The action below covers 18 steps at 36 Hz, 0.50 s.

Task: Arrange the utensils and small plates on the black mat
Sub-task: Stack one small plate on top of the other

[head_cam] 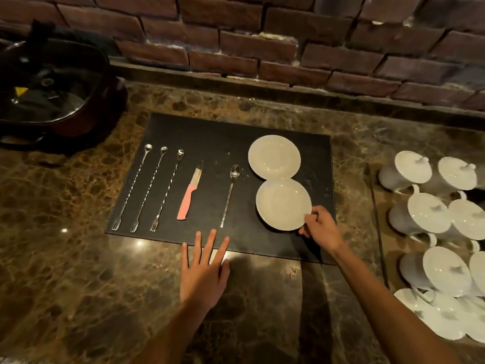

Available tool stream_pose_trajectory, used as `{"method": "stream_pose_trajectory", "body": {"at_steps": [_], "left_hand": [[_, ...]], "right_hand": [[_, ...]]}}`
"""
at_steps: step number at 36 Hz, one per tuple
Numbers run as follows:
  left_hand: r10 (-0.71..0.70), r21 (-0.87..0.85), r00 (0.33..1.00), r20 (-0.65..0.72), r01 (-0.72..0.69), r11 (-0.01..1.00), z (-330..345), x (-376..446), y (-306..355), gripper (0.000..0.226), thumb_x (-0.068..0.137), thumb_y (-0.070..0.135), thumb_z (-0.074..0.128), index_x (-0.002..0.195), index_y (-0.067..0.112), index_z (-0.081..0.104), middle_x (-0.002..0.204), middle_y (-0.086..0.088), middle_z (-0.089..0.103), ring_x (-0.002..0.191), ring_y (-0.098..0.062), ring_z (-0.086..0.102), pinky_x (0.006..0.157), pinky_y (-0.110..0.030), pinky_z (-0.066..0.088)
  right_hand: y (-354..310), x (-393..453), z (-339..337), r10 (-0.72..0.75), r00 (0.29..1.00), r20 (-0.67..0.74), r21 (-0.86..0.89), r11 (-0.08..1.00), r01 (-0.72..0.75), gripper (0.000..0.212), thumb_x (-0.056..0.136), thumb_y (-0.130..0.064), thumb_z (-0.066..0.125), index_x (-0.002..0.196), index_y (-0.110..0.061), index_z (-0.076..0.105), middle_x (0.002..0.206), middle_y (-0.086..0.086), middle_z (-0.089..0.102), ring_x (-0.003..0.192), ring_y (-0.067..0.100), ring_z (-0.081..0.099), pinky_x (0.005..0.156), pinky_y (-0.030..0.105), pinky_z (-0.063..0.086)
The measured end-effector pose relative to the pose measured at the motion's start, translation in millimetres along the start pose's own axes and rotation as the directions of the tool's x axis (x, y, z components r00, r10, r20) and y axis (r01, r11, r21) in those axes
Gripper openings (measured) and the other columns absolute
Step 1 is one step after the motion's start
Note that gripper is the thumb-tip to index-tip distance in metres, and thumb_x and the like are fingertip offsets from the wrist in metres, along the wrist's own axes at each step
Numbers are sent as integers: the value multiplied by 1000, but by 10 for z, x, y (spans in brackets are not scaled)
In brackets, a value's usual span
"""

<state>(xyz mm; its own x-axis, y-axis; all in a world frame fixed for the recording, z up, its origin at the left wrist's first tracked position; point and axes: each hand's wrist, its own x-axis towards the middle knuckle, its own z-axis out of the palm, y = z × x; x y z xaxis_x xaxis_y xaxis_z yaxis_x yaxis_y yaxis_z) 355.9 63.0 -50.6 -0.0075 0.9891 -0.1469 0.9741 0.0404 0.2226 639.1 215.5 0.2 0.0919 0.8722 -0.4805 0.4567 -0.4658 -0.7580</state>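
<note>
Landmark: black mat [210,132] on marble surface [65,271]. On mat, left part: three long bar spoons [148,189] with fork ends in row, then pink-handled knife [189,193], then long teaspoon [231,191] near middle. Right part: far small plate [274,156], near small plate [282,203] touching it. My right hand [319,227] pinches near plate's rim at mat's near right corner, fingers curled. My left hand [203,269] flat, fingers spread, empty, fingertips over mat's near edge. Judgement: nearly finished; only settling near plate, letting go.
</note>
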Motion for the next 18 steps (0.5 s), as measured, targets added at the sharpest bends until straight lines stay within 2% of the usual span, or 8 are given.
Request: {"method": "stream_pose_trajectory", "body": {"at_steps": [2,5,8,11,14,16,18], "left_hand": [[4,8,1000,-23,-4,1000,25,11,-15,54,101,45,40,154,35,42,166,-3,34,155,-34,23,120,-63,21],[11,19,999,-46,-10,1000,79,23,-39,53,100,45,41,153,35,42,166,-2,34,155,-34,24,119,-62,22],[23,41,999,-47,-21,999,138,9,-70,56,100,44,43,155,36,38,169,-1,28,156,-34,21,119,-63,21],[27,43,998,-61,-24,999,188,10,-93,58,100,43,42,157,37,34,170,-1,26,157,-34,19,120,-63,18],[29,53,998,-61,-26,998,209,20,-98,58,101,43,41,158,37,32,171,0,23,158,-33,15,121,-62,16],[27,51,998,-56,-24,998,211,21,-101,58,101,44,40,158,38,32,171,1,23,158,-33,15,121,-61,17],[25,51,999,-46,-23,998,202,21,-103,58,101,44,40,158,39,31,171,1,22,158,-32,15,120,-61,18]], "right_hand": [[-141,87,-40,-31,999,-33,35,999,32,10,97,-7,44,104,-3,49,58,7,65,58,22,59,54,34,47],[-386,282,-93,-70,995,-72,13,997,72,10,95,-8,45,104,-5,49,60,8,65,58,21,60,55,34,50],[-599,535,-99,-46,995,-93,-50,998,42,11,93,-10,46,103,-6,50,61,7,66,57,19,61,57,35,51],[-749,784,-66,-9,994,-107,-90,996,-1,15,90,-11,46,102,-4,50,62,9,68,62,23,63,66,43,54],[-823,922,-27,17,993,-119,-105,994,-29,9,88,-11,46,88,-6,53,62,10,68,63,24,65,74,46,57],[-836,971,-6,21,991,-130,-120,992,-36,16,86,-11,46,76,-6,57,58,8,68,61,23,65,75,46,57],[-838,996,13,24,992,-128,-131,991,-41,19,86,-11,46,77,-3,61,57,7,68,58,21,64,76,46,57]]}}
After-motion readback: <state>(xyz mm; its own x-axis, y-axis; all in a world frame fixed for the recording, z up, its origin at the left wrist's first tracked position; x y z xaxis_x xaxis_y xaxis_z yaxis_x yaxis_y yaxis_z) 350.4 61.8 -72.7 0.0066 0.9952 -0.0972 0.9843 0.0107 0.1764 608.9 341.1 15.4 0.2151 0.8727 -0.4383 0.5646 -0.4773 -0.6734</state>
